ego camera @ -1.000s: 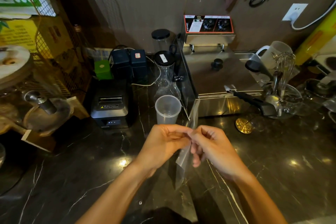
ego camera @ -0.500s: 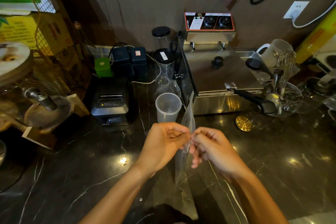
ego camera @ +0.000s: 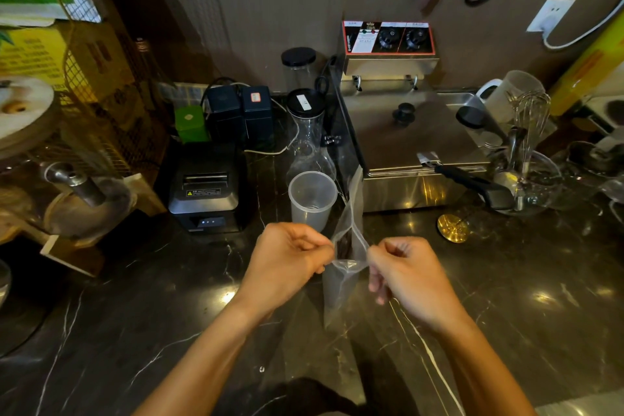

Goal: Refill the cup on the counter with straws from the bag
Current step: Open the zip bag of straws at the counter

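Note:
A clear plastic bag [ego camera: 341, 284] hangs upright above the dark marble counter, its mouth pulled apart. My left hand [ego camera: 287, 257] pinches the left lip of the bag and my right hand [ego camera: 405, 270] pinches the right lip. Something dark shows inside the opening; I cannot make out straws. A translucent plastic cup [ego camera: 312, 199] stands upright just behind my hands, and it looks empty.
A black receipt printer [ego camera: 206, 192] sits left of the cup. A glass carafe [ego camera: 305, 142] stands behind it, next to a steel fryer [ego camera: 415, 145]. A glass bowl of utensils [ego camera: 526, 179] and a brass disc [ego camera: 452, 228] lie to the right.
My hands have moved apart, pulling the top of the bag open; earlier they were pinched together on its closed seal.

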Action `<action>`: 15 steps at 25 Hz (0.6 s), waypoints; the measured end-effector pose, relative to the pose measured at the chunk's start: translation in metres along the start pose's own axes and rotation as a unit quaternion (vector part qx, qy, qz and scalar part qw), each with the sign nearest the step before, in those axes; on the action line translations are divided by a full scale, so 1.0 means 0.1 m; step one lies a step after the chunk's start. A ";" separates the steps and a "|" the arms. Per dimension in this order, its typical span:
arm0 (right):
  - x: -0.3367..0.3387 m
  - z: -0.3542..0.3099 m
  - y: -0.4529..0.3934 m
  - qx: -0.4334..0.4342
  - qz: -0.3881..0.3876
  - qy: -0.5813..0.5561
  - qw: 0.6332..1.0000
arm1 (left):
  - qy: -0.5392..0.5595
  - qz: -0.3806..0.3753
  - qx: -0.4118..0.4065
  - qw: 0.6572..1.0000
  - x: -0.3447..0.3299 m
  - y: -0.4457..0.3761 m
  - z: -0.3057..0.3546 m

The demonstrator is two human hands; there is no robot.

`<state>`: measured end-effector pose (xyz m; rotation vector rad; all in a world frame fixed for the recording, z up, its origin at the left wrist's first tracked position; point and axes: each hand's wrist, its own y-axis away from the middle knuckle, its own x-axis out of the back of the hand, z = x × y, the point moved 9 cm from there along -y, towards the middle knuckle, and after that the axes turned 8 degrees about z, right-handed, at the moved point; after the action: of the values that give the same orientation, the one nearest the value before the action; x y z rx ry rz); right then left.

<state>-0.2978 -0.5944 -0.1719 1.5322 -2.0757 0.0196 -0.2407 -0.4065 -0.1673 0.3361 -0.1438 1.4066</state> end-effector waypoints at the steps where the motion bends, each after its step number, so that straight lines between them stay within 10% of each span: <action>1: 0.03 0.01 0.01 0.005 0.020 0.067 0.998 | -0.014 0.010 -0.003 1.000 0.00 0.02 0.00; 4: 0.02 -0.11 0.03 0.053 0.058 0.220 0.972 | -0.030 -0.014 -0.023 0.999 -0.10 0.09 0.05; 15: -0.04 -0.35 -0.06 0.133 0.044 0.247 0.959 | -0.158 -0.010 -0.109 0.981 -0.18 -0.09 0.22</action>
<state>-0.2772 -0.5814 -0.1456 1.3991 -1.7791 0.6725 -0.2327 -0.4310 -0.1532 0.3753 -0.5495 1.2956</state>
